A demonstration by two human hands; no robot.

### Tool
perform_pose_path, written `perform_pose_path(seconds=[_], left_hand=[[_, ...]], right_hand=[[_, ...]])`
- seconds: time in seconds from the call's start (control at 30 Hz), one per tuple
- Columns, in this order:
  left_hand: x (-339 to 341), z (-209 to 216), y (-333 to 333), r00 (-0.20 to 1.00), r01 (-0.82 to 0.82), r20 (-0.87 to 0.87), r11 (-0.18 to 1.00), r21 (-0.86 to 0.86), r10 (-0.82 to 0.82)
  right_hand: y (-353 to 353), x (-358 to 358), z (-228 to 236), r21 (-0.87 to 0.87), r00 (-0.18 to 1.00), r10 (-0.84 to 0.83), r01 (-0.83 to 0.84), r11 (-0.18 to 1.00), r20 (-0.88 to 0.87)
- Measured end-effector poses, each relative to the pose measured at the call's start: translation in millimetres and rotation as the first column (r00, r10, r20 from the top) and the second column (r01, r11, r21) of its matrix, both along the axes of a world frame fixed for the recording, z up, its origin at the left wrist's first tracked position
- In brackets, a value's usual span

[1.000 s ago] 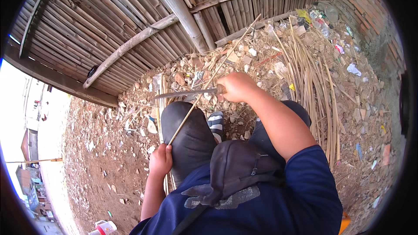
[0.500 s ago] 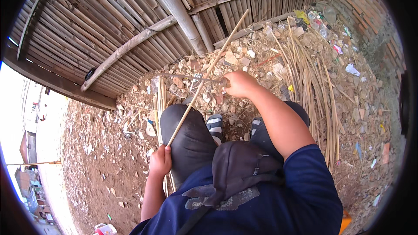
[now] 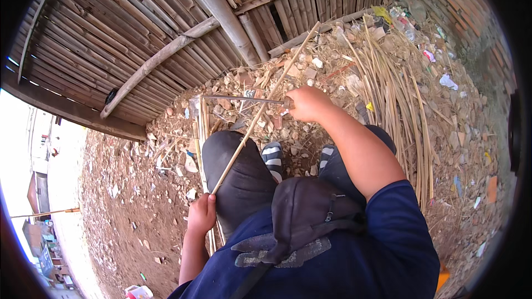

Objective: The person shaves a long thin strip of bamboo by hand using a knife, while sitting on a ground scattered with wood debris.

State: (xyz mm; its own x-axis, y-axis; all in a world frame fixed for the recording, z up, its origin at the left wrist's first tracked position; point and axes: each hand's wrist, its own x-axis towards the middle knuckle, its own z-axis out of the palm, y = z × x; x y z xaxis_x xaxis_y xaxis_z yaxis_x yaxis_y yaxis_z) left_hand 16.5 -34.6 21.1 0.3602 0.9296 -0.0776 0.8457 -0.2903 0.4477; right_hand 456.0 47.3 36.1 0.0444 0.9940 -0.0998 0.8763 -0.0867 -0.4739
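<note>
My left hand (image 3: 201, 214) is closed round the near end of a long, thin bamboo strip (image 3: 238, 148), beside my left knee. From there the strip slants up and away to the right, past the knee, its far end out over the rubble. In my right hand (image 3: 308, 104) is the handle of a knife, gripped in closed fingers. Its long, narrow dark blade (image 3: 233, 97) points left and crosses the strip about midway. Whether the edge bites into the strip, I cannot tell.
Many bamboo strips (image 3: 394, 105) lie in a long pile to my right. More pale strips (image 3: 200, 133) lie by my left leg. A bamboo slat wall (image 3: 160, 27) stands ahead, a brick wall (image 3: 471, 5) at the right. Stones and litter cover the ground.
My left hand has drawn slightly back toward me, and the strip's far end has come nearer with it. The right hand stays almost in place, the blade still across the strip.
</note>
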Motion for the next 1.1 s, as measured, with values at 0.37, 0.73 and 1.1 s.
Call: perform_pose_path(seconds=[0.37, 0.73, 1.1], left_hand=[[-2, -2, 12, 0.999, -0.006, -0.042, 1.000, -0.005, 0.006], [-5, -20, 9, 0.997, 0.009, -0.079, 0.988, 0.157, 0.003], [-6, -18, 12, 0.998, 0.005, -0.068, 0.992, 0.125, 0.003]], right_hand=[[17, 17, -26, -0.042, 0.995, -0.098, 0.097, 0.994, -0.025], [12, 0, -16, -0.147, 0.999, -0.009, 0.003, 0.989, -0.034], [-11, -38, 26, -0.063, 0.983, 0.164, -0.159, 0.985, 0.079]])
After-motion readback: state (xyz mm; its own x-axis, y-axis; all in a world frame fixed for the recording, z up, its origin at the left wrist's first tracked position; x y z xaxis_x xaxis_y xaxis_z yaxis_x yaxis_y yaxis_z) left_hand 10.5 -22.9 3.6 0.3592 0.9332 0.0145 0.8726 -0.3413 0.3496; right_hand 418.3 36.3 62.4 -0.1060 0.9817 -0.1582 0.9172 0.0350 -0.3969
